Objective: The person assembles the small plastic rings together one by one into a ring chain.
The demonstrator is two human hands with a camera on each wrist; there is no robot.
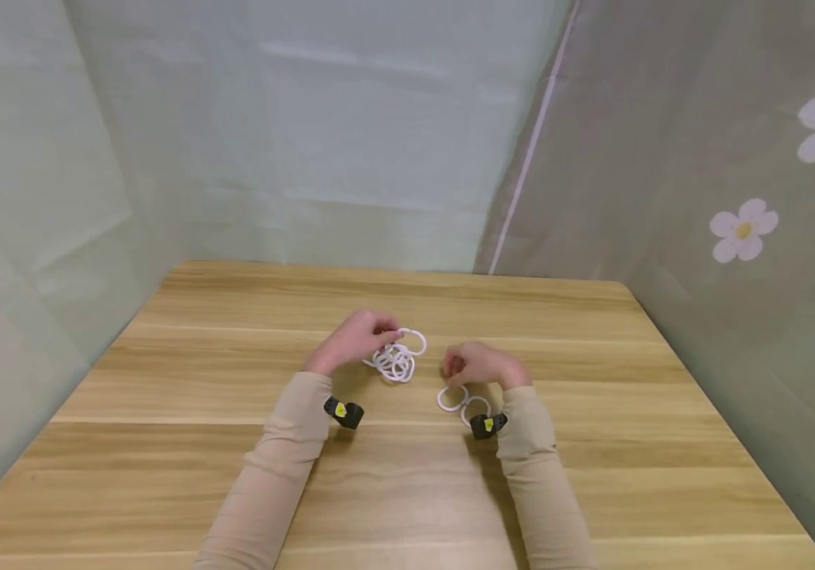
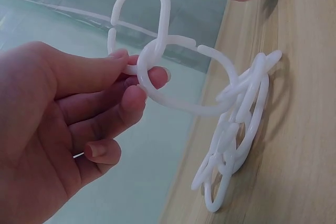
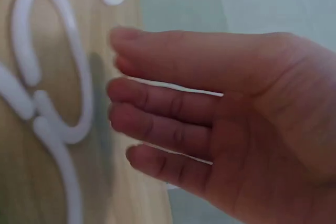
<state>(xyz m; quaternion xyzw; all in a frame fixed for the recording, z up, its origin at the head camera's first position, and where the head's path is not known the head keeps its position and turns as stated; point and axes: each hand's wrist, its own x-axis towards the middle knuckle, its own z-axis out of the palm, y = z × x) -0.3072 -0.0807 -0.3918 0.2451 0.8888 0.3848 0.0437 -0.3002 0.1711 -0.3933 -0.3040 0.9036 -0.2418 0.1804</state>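
Observation:
My left hand (image 1: 356, 340) pinches a white plastic C-shaped ring (image 2: 165, 17) between thumb and fingers, with a small split showing in its side. A second split ring (image 2: 184, 107) loops through it and leads down to a bunch of linked white rings (image 2: 254, 90) on the table. My right hand (image 1: 480, 364) hovers over the table with nothing in it. Its fingers (image 3: 173, 103) are extended and lightly bent in the right wrist view. Just below it lie two loose white rings, a nearer-left one (image 1: 440, 401) and one beside my wrist (image 1: 477, 398).
The wooden table (image 1: 272, 301) reaches back to a pale cloth wall (image 1: 378, 158). A flower-printed cloth (image 1: 706, 332) hangs along the right side. Black wrist cameras sit on both sleeves.

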